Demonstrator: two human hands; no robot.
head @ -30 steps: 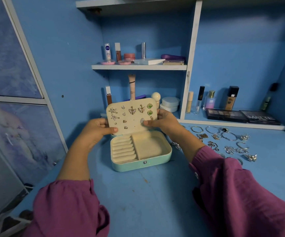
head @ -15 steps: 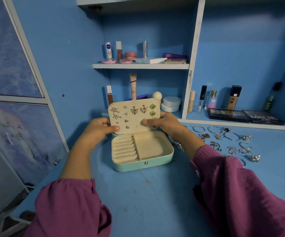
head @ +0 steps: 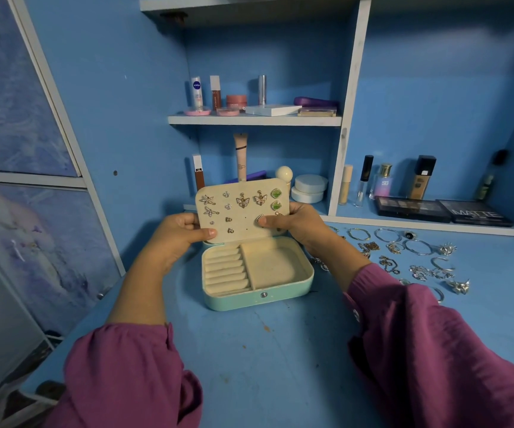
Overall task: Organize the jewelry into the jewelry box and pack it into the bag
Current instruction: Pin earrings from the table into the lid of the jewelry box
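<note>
The jewelry box [head: 258, 296], mint green with a cream lining, is sitting open at the centre of the blue table [head: 265, 366], its snap stud facing 6 o'clock. Two purple sleeves [head: 453, 359] are entering from 6 o'clock and reaching toward it. Inside the base, ring rolls [head: 225, 270] are occupying the 9 o'clock side and an open compartment [head: 275, 263] is lying on the 3 o'clock side. The lid panel [head: 243, 211] is standing upright at the 12 o'clock edge of the base, and both hands are gripping it. The left hand [head: 178, 234] is clamping the panel's 9 o'clock edge, thumb lying across the front face and fingers curled behind. The right hand [head: 295, 222] is clamping the 3 o'clock edge, its thumb pressing on the face beside a small earring [head: 260, 218]. Star, butterfly and green stone earrings [head: 243, 201] are sitting pinned across the panel. At 3 o'clock of the box, loose bangles, rings and chains [head: 416, 257] are lying spread on the table, well apart from the base. Beyond them, eyeshadow palettes [head: 441, 210] and bottles [head: 419, 179] are standing on the low ledge. Further back, at 12 o'clock, cosmetics [head: 237, 101] are lining a white shelf [head: 254, 120] against the blue wall.
</note>
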